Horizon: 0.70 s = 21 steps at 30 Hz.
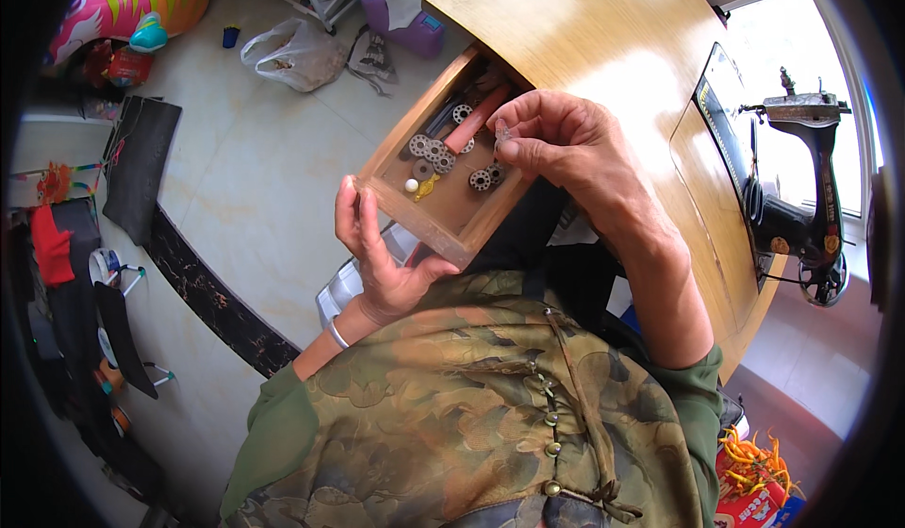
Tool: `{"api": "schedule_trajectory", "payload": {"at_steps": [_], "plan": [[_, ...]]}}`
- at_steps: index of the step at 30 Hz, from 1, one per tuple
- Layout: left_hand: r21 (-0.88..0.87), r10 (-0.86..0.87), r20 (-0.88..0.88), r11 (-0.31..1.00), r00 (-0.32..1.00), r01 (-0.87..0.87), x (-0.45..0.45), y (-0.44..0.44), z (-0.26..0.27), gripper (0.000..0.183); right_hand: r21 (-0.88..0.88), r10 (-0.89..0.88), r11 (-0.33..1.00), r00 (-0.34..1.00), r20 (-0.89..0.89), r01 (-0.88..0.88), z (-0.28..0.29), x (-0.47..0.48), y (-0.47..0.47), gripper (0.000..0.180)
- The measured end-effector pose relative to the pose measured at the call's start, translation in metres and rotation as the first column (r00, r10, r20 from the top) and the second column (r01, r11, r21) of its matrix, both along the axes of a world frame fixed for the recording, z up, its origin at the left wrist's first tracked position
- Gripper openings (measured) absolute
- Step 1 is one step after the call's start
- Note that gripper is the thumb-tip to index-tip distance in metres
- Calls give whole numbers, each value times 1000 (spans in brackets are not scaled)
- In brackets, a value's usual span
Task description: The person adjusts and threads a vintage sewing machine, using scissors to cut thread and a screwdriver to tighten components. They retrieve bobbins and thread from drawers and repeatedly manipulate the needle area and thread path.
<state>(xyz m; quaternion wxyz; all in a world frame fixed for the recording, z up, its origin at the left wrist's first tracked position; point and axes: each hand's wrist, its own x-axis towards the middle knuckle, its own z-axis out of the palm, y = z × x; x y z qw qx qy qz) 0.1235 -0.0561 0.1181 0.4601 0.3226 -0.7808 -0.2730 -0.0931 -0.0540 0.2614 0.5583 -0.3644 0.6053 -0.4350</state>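
A small wooden drawer [424, 227] is pulled out from under the sewing table. My left hand [382, 259] grips its front panel, thumb below and fingers at the left corner. Over the drawer's right side, my right hand [565, 139] pinches a small clear item [502, 132], probably plastic, between thumb and fingertips. Inside lie several metal sewing machine bobbins [428, 148], with more bobbins [481, 179] towards the right wall. An orange-pink rod [477, 119] slants across the drawer. Near the front are a white bead [411, 185] and a yellow ornament [425, 188]. The drawer's back is shaded and partly hidden.
On the wooden tabletop [601, 26] at right is a black sewing machine [824, 174], with dark-handled scissors [754, 199] by it. A plastic bag [300, 58] and a purple container [406, 22] sit on the floor beyond the drawer. A black floor strip [212, 287] runs at left.
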Motion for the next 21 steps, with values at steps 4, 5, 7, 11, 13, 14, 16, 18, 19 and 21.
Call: {"api": "schedule_trajectory", "payload": {"at_steps": [4,5,7,11,13,14,16,18,19,21], "plan": [[44,-24,-124,999,992,30,5,-8,15,92,22,17,1000,999,50,-18,4,-4,5,14],[-14,-11,-74,1000,997,10,5,-12,25,83,15,18,1000,1000,4,-18,3,-4,6,13],[-132,27,26,991,999,-23,2,-24,54,63,-26,3,1000,1000,-30,-4,1,-3,8,12],[-240,36,246,971,969,24,-27,-43,97,36,-146,2,989,998,-60,-11,-5,2,14,11],[-245,16,160,969,987,24,-40,-46,105,28,-233,14,971,982,-188,-58,-7,5,16,11],[-245,6,175,969,985,38,-42,-48,106,25,-265,-8,963,972,-234,-56,-13,6,17,9],[-244,-16,205,968,979,66,-45,-50,108,20,-327,-57,943,946,-320,-54,-24,11,17,8],[-253,7,223,966,975,51,-46,-50,108,16,-329,-68,944,946,-317,-42,-19,18,17,10],[-255,17,230,966,973,44,-46,-50,107,14,-326,-64,944,938,-342,-55,-17,19,17,10],[-269,42,237,963,970,24,-46,-48,106,12,-318,-63,946,920,-387,-69,-15,20,16,10]]}}
